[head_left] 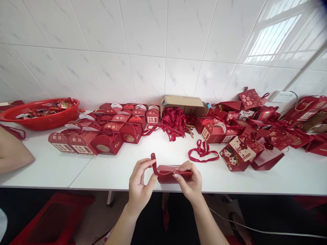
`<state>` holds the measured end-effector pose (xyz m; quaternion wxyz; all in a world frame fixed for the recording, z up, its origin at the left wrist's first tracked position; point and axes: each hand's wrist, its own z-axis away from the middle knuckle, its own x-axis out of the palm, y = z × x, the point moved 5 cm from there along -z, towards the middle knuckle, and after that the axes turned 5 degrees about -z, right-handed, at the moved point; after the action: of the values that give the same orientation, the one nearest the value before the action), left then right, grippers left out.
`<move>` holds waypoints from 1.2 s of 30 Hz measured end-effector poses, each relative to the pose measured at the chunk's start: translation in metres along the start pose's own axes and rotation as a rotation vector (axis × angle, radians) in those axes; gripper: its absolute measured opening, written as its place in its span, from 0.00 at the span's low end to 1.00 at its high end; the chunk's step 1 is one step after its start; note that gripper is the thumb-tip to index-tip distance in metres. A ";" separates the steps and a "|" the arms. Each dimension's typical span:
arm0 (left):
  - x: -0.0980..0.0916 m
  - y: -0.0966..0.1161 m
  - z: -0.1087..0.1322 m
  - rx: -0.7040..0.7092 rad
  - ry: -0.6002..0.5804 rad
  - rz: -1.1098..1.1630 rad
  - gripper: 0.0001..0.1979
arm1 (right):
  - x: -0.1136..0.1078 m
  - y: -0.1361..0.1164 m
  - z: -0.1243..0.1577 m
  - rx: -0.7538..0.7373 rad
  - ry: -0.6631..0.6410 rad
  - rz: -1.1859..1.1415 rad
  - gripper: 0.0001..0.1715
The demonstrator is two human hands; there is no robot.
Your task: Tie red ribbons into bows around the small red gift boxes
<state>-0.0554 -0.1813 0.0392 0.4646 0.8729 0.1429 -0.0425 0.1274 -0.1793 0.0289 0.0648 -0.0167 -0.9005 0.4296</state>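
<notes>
Just above the table's front edge, both of my hands are on a small dark red gift bag with a gold stud on it. My left hand pinches its red strap, whose rounded end stands up with a small hole in it. At the bag's right end, my right hand grips the top edge, with the thumb beside the stud. Behind the right hand, a loop of red ribbon lies on the white table. The bag's underside and far side are hidden.
Rows of red gift boxes stand at the left. A red basin holds small packets, and a person's arm rests near it. A cardboard box spills red ribbons. More red boxes pile up at the right.
</notes>
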 end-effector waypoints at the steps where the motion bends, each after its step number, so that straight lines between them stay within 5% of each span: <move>1: 0.000 0.002 -0.001 -0.015 -0.046 -0.001 0.13 | 0.000 -0.001 0.000 0.002 -0.019 0.006 0.09; 5: 0.008 0.009 -0.002 -0.094 -0.268 0.089 0.10 | 0.002 -0.006 0.002 -0.017 -0.138 0.018 0.10; 9: 0.016 0.014 0.000 -0.201 -0.362 0.202 0.10 | 0.002 -0.007 0.004 -0.013 -0.179 0.005 0.10; 18: 0.017 0.005 0.007 -0.314 -0.254 0.306 0.10 | 0.004 -0.006 0.007 0.084 -0.181 -0.093 0.10; 27: 0.012 0.011 0.004 -0.224 -0.280 0.273 0.09 | 0.007 -0.008 0.007 0.127 -0.200 -0.185 0.11; 36: 0.010 0.026 0.004 0.037 -0.542 0.361 0.09 | 0.009 -0.016 0.009 0.053 -0.219 -0.225 0.12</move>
<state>-0.0376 -0.1963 0.0559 0.4698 0.8493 -0.1441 -0.1928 0.1173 -0.1954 0.0364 0.0143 0.1329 -0.8869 0.4423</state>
